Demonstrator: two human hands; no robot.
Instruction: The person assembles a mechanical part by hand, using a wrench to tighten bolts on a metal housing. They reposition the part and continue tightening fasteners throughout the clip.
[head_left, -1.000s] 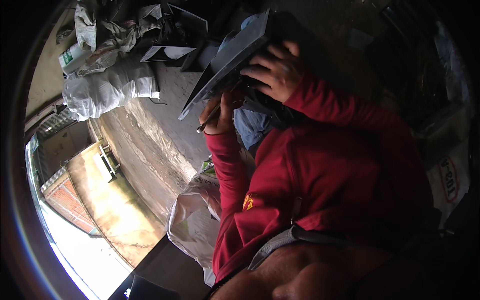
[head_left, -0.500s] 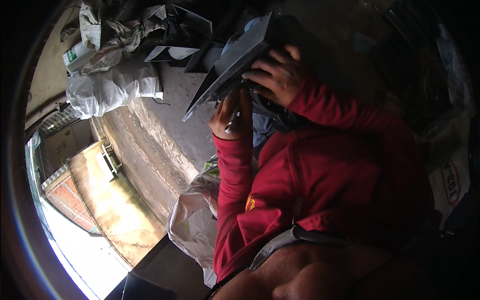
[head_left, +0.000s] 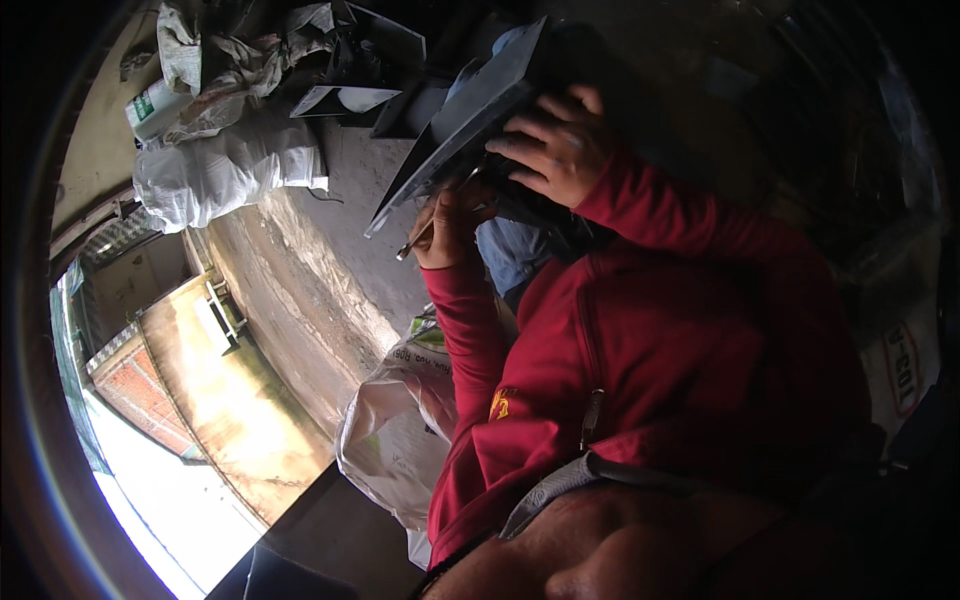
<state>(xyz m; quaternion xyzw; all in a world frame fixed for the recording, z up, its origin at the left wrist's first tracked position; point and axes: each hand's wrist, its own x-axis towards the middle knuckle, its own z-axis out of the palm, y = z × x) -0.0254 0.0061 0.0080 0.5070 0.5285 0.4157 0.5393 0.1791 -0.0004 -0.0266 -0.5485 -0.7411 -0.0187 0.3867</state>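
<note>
In front of my chest, a dark flat panel device [head_left: 470, 112], like a screen unit, stands tilted with its lower left corner pointing toward me. My left hand [head_left: 447, 228] is closed around a slim metal rod-like tool [head_left: 408, 247], whose far end reaches toward the shadowed underside of the panel. The tool's exact kind is unclear. My right hand [head_left: 560, 145] grips the panel's near side, with bent fingers on it. Deep shadow hides the parts between my two hands.
White wrapped bundles [head_left: 230, 175] lie at the upper left, beside a pale container [head_left: 155, 108]. Other dark panels [head_left: 390, 35] lie behind the device. A white plastic sack [head_left: 385, 430] stands by my left arm. A sunlit opening lies at the lower left.
My left hand has shifted slightly left and down. The tool has swung, so its near end now points out to the left. My right hand remains on the panel.
</note>
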